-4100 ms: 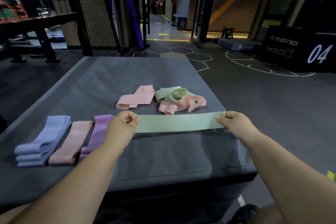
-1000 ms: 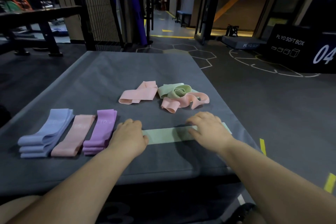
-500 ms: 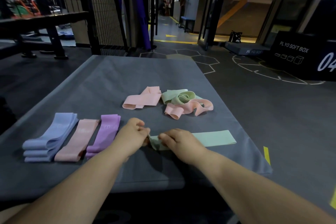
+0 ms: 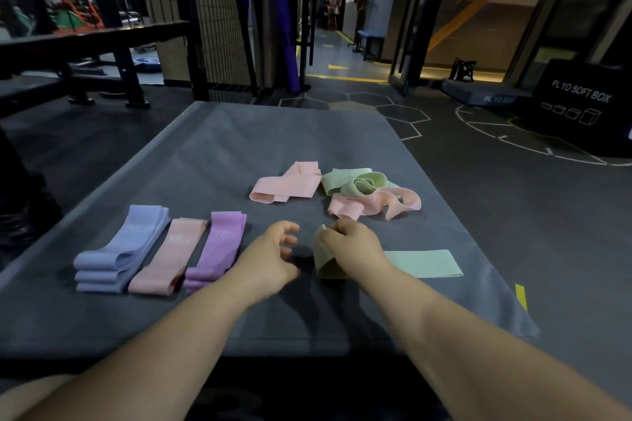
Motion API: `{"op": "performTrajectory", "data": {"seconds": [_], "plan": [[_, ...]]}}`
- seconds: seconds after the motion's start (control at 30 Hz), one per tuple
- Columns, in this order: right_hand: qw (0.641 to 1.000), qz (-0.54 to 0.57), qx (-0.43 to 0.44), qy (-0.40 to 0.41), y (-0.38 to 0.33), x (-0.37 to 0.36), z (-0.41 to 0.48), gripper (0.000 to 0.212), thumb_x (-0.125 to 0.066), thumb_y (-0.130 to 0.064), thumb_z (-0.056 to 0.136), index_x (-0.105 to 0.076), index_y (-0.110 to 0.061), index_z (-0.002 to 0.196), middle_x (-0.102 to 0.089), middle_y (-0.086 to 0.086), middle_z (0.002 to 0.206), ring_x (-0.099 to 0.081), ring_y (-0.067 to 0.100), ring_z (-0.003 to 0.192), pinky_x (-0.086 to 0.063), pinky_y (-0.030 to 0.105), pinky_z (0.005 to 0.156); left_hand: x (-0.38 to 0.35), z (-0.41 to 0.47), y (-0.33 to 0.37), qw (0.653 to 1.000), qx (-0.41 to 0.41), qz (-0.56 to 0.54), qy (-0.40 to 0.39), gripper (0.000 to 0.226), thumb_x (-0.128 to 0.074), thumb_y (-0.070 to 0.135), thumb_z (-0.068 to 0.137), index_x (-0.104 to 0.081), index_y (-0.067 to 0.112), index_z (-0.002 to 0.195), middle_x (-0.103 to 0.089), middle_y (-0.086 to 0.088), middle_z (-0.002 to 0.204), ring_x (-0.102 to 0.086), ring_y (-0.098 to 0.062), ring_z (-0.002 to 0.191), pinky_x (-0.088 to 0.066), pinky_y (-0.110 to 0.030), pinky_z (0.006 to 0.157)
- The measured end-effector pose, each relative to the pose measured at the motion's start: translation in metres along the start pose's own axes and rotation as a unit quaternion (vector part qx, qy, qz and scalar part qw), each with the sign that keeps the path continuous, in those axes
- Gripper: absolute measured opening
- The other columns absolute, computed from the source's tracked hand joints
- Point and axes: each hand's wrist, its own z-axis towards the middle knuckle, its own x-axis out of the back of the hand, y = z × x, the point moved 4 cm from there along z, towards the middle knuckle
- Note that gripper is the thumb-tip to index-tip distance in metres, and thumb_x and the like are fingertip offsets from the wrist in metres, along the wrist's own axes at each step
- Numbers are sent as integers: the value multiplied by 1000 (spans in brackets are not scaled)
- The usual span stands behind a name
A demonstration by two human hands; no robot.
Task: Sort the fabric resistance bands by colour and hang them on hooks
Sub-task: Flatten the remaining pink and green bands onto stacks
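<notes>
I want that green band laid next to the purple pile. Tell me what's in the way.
Only the left hand: it hovers open between the purple pile and the green band, whose near end the right hand has lifted. The mat there is otherwise bare.

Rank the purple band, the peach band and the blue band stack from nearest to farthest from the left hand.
From the left hand:
1. Purple band, just to its left.
2. Peach band, next over, in the middle of the row.
3. Blue band stack, at the far left end.
</notes>
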Motion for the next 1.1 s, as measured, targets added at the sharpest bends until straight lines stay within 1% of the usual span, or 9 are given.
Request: {"op": "performTrajectory", "data": {"seconds": [0.1, 0.17, 0.27, 0.43, 0.6, 0.77, 0.93, 1.0, 1.1], "plan": [[991, 127, -35, -22, -5, -7, -2, 14, -55, -25, 95, -61, -24, 82, -58, 2, 91, -56, 23, 90, -50, 37, 86, 0, -5, -5, 1000, -7, -18, -23, 92, -86, 22, 58, -39, 30, 137, -50, 12, 133, -49, -10, 124, -46, -37, 104], [972, 221, -58, -58, -10, -15, -4, 13, -57, -19, 94, -62, -22, 83, -61, 6, 92, -58, 23, 87, -52, 41, 87, 3, -6, -7, 999, -29, -19, -20, 96, -86, 38, 47, -43, 36, 133, -57, 16, 129, -53, -7, 121, -48, -37, 102], [933, 334, -86, -98, -18, -23, -5, 9, -55, -10, 93, -64, -12, 92, -64, 14, 96, -63, 31, 91, -56, 51, 86, 10, -6, -9, 999, -40, -12, -8, 80, -87, 35, 56, -47, 42, 126, -63, 18, 118, -58, -5, 113, -50, -35, 98], [903, 407, -91, -102, -21, -8, -2, 7, -51, -7, 97, -58, -7, 97, -63, 15, 91, -65, 28, 80, -59, 39, 69, 11, -8, -6, 998, -55, 19, 4, 64, -83, 27, 71, -49, 33, 124, -60, 18, 121, -54, -2, 116, -46, -31, 102], [926, 362, -82, -65, -7, 27, 5, 12, -52, -6, 96, -59, -10, 104, -63, 10, 84, -66, 25, 73, -59, 40, 69, 3, -5, 0, 986, -98, 126, 55, 53, -79, 34, 72, -51, 33, 117, -54, 14, 122, -49, -7, 117, -41, -26, 100], [958, 275, -71, -48, 15, 57, 10, 13, -55, -8, 94, -58, -12, 106, -69, 9, 88, -70, 21, 75, -58, 31, 63, -16, -2, 6, 979, -101, 173, 33, 60, -74, 34, 77, -43, 33, 128, -51, 6, 129, -43, -13, 122, -38, -28, 99], [994, 89, -61, -1, 43, 81, 21, 11, -64, -14, 87, -66, -4, 89, -61, 10, 79, -57, 19, 62, -46, 29, 64, -27, 2, 10, 972, -106, 206, 35, 68, -73, 37, 78, -38, 30, 136, -50, 1, 134, -41, -19, 129, -38, -38, 106], [998, 27, -60, 18, 49, 86, 23, 19, -65, -16, 83, -65, 3, 84, -59, 9, 72, -55, 19, 58, -43, 28, 58, -28, 3, 12, 968, -110, 220, 41, 69, -73, 39, 78, -38, 28, 137, -51, 2, 135, -39, -19, 130, -37, -38, 107], [997, -22, -55, 43, 56, 92, 25, 19, -65, -16, 83, -66, 3, 80, -62, 9, 69, -56, 22, 60, -44, 31, 61, -29, 4, 13, 965, -111, 232, 40, 70, -73, 40, 78, -38, 27, 137, -51, 6, 136, -38, -18, 130, -35, -38, 107]]}}
